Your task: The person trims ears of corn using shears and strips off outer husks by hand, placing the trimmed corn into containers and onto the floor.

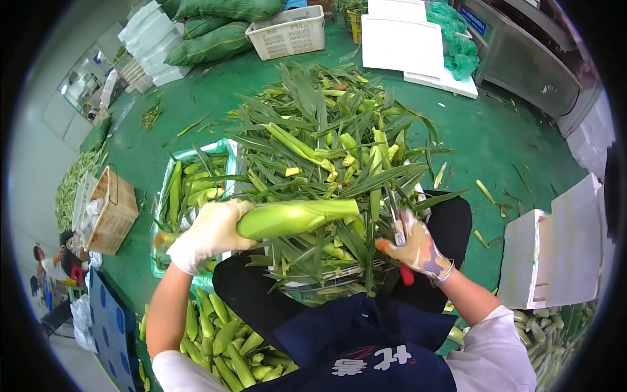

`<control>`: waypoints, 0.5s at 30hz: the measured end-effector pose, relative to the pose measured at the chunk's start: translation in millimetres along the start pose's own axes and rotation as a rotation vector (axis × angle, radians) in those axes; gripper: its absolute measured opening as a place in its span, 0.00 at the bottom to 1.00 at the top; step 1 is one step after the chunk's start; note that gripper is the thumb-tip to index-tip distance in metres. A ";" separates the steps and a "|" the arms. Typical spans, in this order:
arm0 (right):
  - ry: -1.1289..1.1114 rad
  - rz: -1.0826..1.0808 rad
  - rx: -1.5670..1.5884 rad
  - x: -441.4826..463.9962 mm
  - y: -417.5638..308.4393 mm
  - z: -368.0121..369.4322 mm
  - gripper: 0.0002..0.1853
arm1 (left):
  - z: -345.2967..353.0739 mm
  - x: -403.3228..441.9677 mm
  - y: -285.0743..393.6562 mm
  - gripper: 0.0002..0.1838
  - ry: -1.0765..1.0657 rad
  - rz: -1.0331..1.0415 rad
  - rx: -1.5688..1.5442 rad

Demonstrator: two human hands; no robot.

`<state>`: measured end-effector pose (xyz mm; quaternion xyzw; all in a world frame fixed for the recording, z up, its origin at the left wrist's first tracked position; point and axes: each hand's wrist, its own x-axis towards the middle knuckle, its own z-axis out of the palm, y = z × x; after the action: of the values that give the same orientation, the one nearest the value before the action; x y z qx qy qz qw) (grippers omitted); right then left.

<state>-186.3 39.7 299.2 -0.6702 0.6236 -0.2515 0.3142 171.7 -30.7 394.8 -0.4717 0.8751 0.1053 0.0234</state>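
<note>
My left hand point(214, 232), in a white glove, is closed around the thick end of a green ear of corn in its husk point(294, 218). The ear lies level, its narrow cut-looking end pointing right. My right hand point(421, 249), in a patterned glove, grips a pair of red-handled shears point(406, 274). Their metal blades point up, a little right of the ear's end; the fingers partly cover the tool. Below and beyond both hands spreads a heap of corn leaves and stalk pieces point(320, 124).
A box with a green liner point(230, 163), holding ears of corn, stands left. More unhusked ears point(225, 336) lie by my left leg. White foam boxes point(516, 261) stand right. A crate point(287, 36) and green sacks point(215, 42) are at the back. Another person point(55, 264) sits far left.
</note>
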 end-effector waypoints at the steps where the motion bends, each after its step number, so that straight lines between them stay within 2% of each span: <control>1: 0.063 -0.072 -0.053 4.7 -21.4 -11.2 0.32 | 1.9 7.6 8.3 0.22 0.071 0.082 0.117; 2: 0.128 -0.143 -0.104 11.5 -36.1 -17.4 0.34 | 1.4 16.1 17.9 0.24 0.065 0.103 0.140; 4: -0.036 -0.152 -0.200 28.6 -56.3 -20.8 0.33 | -3.1 30.9 38.6 0.29 0.059 0.143 0.191; 5: -0.231 -0.117 -0.266 41.6 -56.9 -15.6 0.32 | -7.4 32.3 48.4 0.28 0.124 0.169 0.132; 6: -0.157 -0.153 -0.228 45.6 -51.6 -5.3 0.32 | -12.6 29.1 49.6 0.27 0.165 0.152 0.168; 8: -0.137 -0.023 -0.030 43.9 -49.1 -5.4 0.33 | -21.9 17.4 43.4 0.27 0.257 0.106 0.254; 9: -0.088 -0.134 0.005 45.6 -35.3 -2.4 0.35 | -11.3 8.7 19.4 0.27 0.317 0.081 0.315; 12: -0.111 -0.232 0.368 47.0 -38.5 -12.6 0.33 | 23.1 -28.4 -12.9 0.24 0.422 -0.160 0.139; 13: -0.153 -0.152 0.606 49.6 -49.1 -20.4 0.30 | 25.0 -42.5 -15.4 0.23 0.477 -0.236 0.058; 14: -0.061 -0.118 0.667 52.8 -53.2 -27.1 0.29 | 30.6 -57.2 -16.6 0.22 0.529 -0.315 -0.037; 15: 0.043 -0.199 0.543 67.7 -36.8 -31.5 0.30 | 37.6 -73.6 -28.2 0.22 0.615 -0.414 -0.111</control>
<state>-177.9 -30.0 343.8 -0.6141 0.4711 -0.4529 0.4426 233.7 22.4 363.8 -0.6486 0.7205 -0.0008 -0.2454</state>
